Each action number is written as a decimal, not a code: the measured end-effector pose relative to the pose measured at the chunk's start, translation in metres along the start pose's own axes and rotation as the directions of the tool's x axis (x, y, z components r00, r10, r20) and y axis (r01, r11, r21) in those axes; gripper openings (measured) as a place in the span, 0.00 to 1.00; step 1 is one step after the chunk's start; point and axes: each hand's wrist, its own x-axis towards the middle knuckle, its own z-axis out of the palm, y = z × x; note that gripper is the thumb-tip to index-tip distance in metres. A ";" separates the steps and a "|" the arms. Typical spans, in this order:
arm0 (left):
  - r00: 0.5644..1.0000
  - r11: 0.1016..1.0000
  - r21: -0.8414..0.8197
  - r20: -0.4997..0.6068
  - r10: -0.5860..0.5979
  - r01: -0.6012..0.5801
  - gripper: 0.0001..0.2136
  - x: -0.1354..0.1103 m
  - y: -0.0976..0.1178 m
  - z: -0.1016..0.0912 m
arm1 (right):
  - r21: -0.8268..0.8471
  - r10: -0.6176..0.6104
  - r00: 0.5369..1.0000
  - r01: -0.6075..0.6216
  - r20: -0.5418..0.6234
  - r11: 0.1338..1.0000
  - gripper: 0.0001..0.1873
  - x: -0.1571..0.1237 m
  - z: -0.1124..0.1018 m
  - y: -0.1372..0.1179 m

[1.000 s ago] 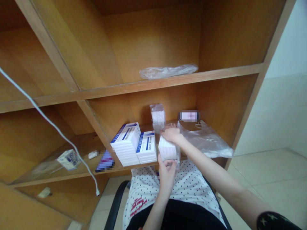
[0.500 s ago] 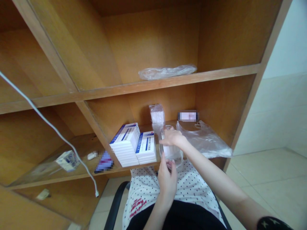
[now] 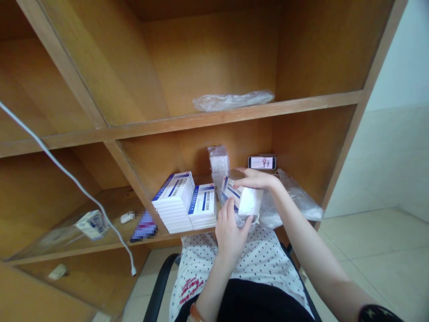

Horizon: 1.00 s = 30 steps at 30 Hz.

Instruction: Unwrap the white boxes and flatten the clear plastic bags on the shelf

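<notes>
Both my hands hold a bundle of white and blue boxes (image 3: 243,200) wrapped in clear plastic, just above the front edge of the lower shelf (image 3: 187,233). My right hand (image 3: 256,179) lies curled over its top. My left hand (image 3: 229,228) grips it from below, fingers on the plastic. To the left, two stacks of the same white and blue boxes (image 3: 184,201) stand on the shelf. Behind the bundle another plastic-wrapped pack (image 3: 218,162) stands upright.
A crumpled clear plastic bag (image 3: 298,201) lies at the shelf's right, a phone (image 3: 262,162) leans at the back. Another plastic bag (image 3: 233,99) is on the upper shelf. In the left compartment lie a small carton (image 3: 91,223) and a hanging white cable (image 3: 67,174).
The bundle has been turned and lifted slightly to the right, its blue-printed face now showing. My right hand has shifted right over its top, my left hand has moved up beneath it.
</notes>
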 end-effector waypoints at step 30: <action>0.966 0.983 -0.167 0.237 0.108 -0.069 0.22 0.013 -0.019 0.008 | 0.738 0.267 0.901 0.083 -0.343 0.670 0.23 0.046 0.110 -0.053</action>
